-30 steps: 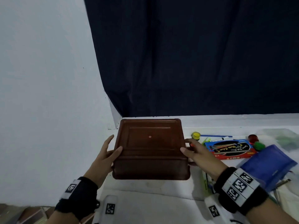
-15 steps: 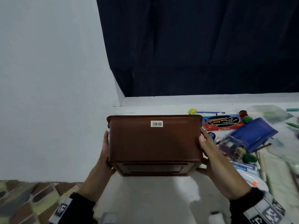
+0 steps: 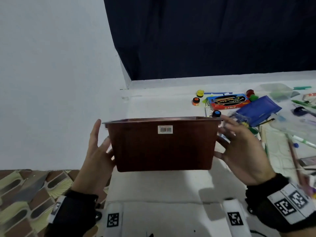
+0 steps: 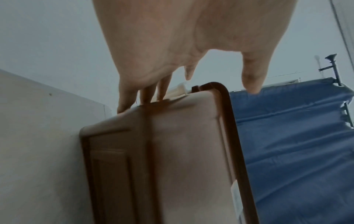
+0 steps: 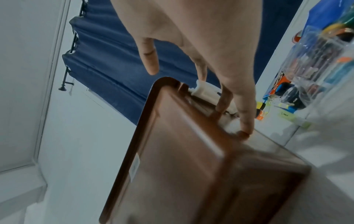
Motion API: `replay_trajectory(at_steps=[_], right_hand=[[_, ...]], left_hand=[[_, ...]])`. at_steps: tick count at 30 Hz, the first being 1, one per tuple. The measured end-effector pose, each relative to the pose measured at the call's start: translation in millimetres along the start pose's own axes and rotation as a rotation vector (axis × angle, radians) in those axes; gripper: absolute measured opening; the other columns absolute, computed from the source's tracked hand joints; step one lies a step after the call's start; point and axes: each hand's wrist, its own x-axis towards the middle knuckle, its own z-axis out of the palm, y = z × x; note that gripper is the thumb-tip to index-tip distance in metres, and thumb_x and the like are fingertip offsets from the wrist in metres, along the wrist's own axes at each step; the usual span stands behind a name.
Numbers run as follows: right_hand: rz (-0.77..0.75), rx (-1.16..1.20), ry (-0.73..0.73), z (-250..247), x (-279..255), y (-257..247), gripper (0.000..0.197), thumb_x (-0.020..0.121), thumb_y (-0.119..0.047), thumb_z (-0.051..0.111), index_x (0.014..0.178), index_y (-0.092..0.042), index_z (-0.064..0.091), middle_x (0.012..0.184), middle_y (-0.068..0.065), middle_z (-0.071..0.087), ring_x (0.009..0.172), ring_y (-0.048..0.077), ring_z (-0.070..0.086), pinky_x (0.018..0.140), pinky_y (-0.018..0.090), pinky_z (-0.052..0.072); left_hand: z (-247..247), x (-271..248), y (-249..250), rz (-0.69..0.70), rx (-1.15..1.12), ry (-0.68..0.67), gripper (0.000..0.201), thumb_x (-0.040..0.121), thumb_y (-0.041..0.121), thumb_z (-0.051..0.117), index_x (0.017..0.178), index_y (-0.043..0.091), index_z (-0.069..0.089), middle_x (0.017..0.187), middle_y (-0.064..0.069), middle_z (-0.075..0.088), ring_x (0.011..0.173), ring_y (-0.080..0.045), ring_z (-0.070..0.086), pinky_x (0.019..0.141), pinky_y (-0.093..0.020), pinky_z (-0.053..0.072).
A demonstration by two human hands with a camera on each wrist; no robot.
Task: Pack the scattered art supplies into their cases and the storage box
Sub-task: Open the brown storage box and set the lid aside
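Observation:
A brown plastic storage box (image 3: 162,147) hangs upright above the white table (image 3: 153,189), rim up, with its barcode label facing me. My left hand (image 3: 99,147) presses its left end with straight fingers, thumb raised clear. My right hand (image 3: 242,147) presses the right end the same way. In the left wrist view my fingertips (image 4: 124,109) touch the box (image 4: 182,151) near a white latch (image 4: 180,88). In the right wrist view my fingers (image 5: 245,118) lie on the box (image 5: 191,166) by its latch (image 5: 205,91). The box's inside is hidden.
Scattered at the right: a blue pouch (image 3: 258,110), a red and blue brush box (image 3: 227,100), small paint pots (image 3: 196,101), green pens (image 3: 302,104) and a clear case (image 3: 277,91). A white wall stands at the left, a dark curtain (image 3: 205,40) behind. Patterned floor (image 3: 25,194) shows lower left.
The box lay bottom-up on the table, was lifted and turned between both hands, and now hangs rim up. My fingers have straightened and spread on its ends.

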Motion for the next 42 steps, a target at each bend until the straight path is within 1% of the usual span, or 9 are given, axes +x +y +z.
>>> replay_trajectory(at_steps=[2,7,10,15,22,24,26,32,42], right_hand=[[0.041,-0.031,0.007,-0.7,-15.9,1.4,0.023,0.091,-0.034,0.054,0.113,-0.031,0.062,0.098,-0.005,0.058,0.099,0.015,0.053,0.077,0.040,0.044],[0.077,-0.271,0.034,-4.2,-48.9,25.9,0.032,0.098,-0.030,0.050,0.128,-0.034,0.060,0.124,-0.013,0.066,0.117,0.012,0.060,0.095,0.046,0.048],[0.065,-0.378,0.051,-7.8,-61.7,37.3,0.033,0.099,-0.022,0.049,0.126,-0.038,0.059,0.128,-0.015,0.063,0.117,0.009,0.061,0.103,0.049,0.045],[-0.028,-0.574,0.041,-7.1,-68.1,39.2,0.036,0.099,-0.022,0.050,0.126,-0.046,0.056,0.131,-0.025,0.058,0.123,0.000,0.054,0.110,0.040,0.040],[-0.106,-0.722,0.064,-17.0,-67.2,29.3,0.043,0.094,-0.036,0.055,0.133,-0.053,0.046,0.136,-0.032,0.048,0.125,-0.005,0.049,0.099,0.023,0.041],[-0.157,-0.725,0.051,-18.6,-69.0,21.4,0.045,0.092,-0.037,0.055,0.134,-0.051,0.046,0.134,-0.034,0.049,0.123,-0.008,0.048,0.105,0.027,0.039],[-0.200,-0.715,0.040,-23.6,-71.4,12.4,0.042,0.090,-0.037,0.055,0.131,-0.047,0.050,0.131,-0.024,0.055,0.121,-0.002,0.052,0.106,0.035,0.041],[-0.286,-0.631,0.028,-66.8,-100.4,-25.3,0.027,0.093,-0.029,0.052,0.119,-0.032,0.054,0.092,0.012,0.063,0.095,0.019,0.063,0.092,0.039,0.047],[-0.277,-0.552,0.226,-226.2,-160.8,-109.8,0.022,0.094,-0.025,0.050,0.115,-0.022,0.058,0.083,0.018,0.066,0.084,0.024,0.065,0.085,0.043,0.049]], left_hand=[[-2.2,-14.5,1.0,-0.018,-0.067,-0.017,0.098,0.056,0.063,0.083,0.143,0.048,0.040,0.138,0.001,0.059,0.114,-0.017,0.063,0.094,-0.044,0.053],[-2.6,-50.8,-15.3,-0.055,-0.054,0.029,0.042,0.101,0.042,0.041,0.142,0.041,0.045,0.137,0.004,0.060,0.129,-0.019,0.055,0.096,-0.043,0.053],[-9.1,-69.6,-28.5,-0.044,0.053,0.023,0.050,0.093,0.053,0.055,0.141,0.048,0.044,0.151,0.011,0.044,0.139,-0.016,0.044,0.110,-0.052,0.041],[-13.9,-81.3,-28.1,-0.026,0.059,0.071,0.048,0.096,0.024,0.048,0.142,0.039,0.047,0.143,0.009,0.055,0.130,-0.017,0.054,0.100,-0.044,0.050],[-15.0,-90.7,-2.6,0.142,0.460,0.139,0.037,0.094,0.043,0.059,0.131,0.038,0.060,0.146,0.011,0.050,0.140,-0.012,0.041,0.108,-0.038,0.045],[-3.2,-95.9,9.6,0.218,0.565,0.121,0.033,0.096,0.042,0.058,0.128,0.036,0.062,0.125,-0.009,0.059,0.129,-0.030,0.050,0.103,-0.031,0.048],[15.1,-101.2,20.7,0.311,0.578,0.111,0.026,0.096,0.025,0.054,0.119,0.029,0.066,0.103,-0.005,0.067,0.110,-0.021,0.064,0.084,-0.016,0.054],[97.9,-113.6,16.8,0.433,0.399,-0.013,0.033,0.089,0.045,0.059,0.107,0.018,0.063,0.063,-0.003,0.050,0.067,-0.030,0.053,0.063,-0.040,0.049],[295.3,-131.5,-80.4,0.182,0.029,-0.221,0.057,0.067,0.060,0.080,0.097,0.014,0.065,0.053,-0.002,0.038,0.049,-0.018,0.041,0.050,-0.031,0.038]])
